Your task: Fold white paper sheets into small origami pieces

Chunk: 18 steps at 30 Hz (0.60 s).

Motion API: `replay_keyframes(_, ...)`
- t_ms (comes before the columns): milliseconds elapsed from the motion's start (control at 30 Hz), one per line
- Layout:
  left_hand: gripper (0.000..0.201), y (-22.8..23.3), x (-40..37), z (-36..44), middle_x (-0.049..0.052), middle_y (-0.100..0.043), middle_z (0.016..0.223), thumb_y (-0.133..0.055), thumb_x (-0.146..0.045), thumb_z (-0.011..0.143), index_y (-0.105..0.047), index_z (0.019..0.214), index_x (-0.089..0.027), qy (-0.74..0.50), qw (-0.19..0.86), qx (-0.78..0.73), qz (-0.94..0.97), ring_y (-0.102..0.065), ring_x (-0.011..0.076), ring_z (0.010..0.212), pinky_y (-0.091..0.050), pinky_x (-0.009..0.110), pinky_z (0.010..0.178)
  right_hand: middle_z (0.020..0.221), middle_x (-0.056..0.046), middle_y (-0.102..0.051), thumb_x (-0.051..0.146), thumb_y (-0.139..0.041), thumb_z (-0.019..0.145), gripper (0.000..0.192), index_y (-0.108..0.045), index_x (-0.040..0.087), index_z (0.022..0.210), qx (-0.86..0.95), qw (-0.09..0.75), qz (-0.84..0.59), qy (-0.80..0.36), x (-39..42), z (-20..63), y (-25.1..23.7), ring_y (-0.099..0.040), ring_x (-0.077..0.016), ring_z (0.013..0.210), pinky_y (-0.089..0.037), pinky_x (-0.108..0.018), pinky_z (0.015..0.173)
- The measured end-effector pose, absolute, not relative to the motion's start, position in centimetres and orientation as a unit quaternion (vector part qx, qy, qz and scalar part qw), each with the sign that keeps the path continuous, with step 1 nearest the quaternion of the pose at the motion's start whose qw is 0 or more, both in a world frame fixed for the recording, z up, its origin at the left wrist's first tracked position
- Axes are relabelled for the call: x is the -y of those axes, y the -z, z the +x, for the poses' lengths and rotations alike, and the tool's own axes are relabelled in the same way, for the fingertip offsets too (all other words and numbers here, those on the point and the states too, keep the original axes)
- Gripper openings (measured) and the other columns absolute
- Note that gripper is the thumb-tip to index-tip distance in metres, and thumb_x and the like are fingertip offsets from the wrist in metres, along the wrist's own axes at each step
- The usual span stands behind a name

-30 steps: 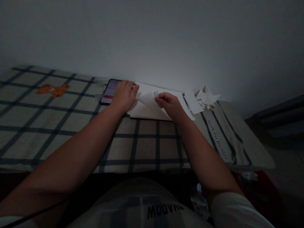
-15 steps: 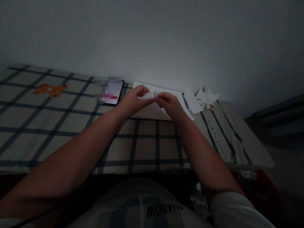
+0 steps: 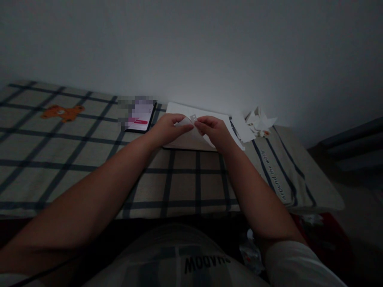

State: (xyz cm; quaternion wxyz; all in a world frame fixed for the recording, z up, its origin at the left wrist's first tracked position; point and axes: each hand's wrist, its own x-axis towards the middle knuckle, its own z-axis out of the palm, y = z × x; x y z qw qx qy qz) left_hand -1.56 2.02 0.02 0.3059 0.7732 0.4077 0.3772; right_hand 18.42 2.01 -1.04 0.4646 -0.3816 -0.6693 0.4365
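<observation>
My left hand (image 3: pixel 169 127) pinches a piece of white paper (image 3: pixel 184 121) between thumb and fingers. Close beside it, my right hand (image 3: pixel 212 128) is closed at the fingertips on a small pale strip with holes (image 3: pixel 194 118), which sticks up between the two hands. Whether the strip is joined to the paper I cannot tell. Beneath both hands lies a flat white sheet (image 3: pixel 191 108), on something flat with a dark front edge. My wrists hide part of it.
Left of the hands a phone (image 3: pixel 139 122) lies with its screen lit. Folded white paper pieces (image 3: pixel 259 121) sit at the right, near a white slip (image 3: pixel 243 129). A checked cloth (image 3: pixel 182 187) covers the table, which meets a wall behind. A red container (image 3: pixel 332 239) stands below right.
The left fingers have straightened and lie closer together over the paper. The small strip has tilted and shifted slightly left. Both hands stay in nearly the same place.
</observation>
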Motion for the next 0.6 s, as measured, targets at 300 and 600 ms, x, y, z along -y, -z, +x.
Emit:
replay_keyframes(300,0.032,-0.15,-1.94,-1.67,-0.001,-0.058,0.065,-0.064,-0.048,0.079,-0.069,0.072,-0.016,-0.356,0.321,-0.418,0.772,-0.051,0.0146,0.068,-0.036,0.029,0.065,0.07,0.004,-0.059,0.042,-0.075,0.078,0.024,-0.067,0.02,0.082,0.705,0.439,-0.356,-0.428,-2.11,18.61,0.96,-0.048,-0.0103,0.066,-0.04,-0.028,0.065)
replay_keyframes(600,0.032,-0.37,-1.83,-1.7,0.001,-0.065,0.076,-0.065,-0.047,0.078,-0.072,0.081,-0.015,-0.372,0.348,-0.417,0.753,-0.058,0.0182,0.08,-0.042,0.031,0.075,0.074,0.003,-0.056,0.05,-0.074,0.082,0.031,-0.064,0.02,0.081,0.714,0.456,-0.323,-0.422,-1.72,18.42,0.74,-0.048,-0.0109,0.072,-0.04,-0.028,0.069)
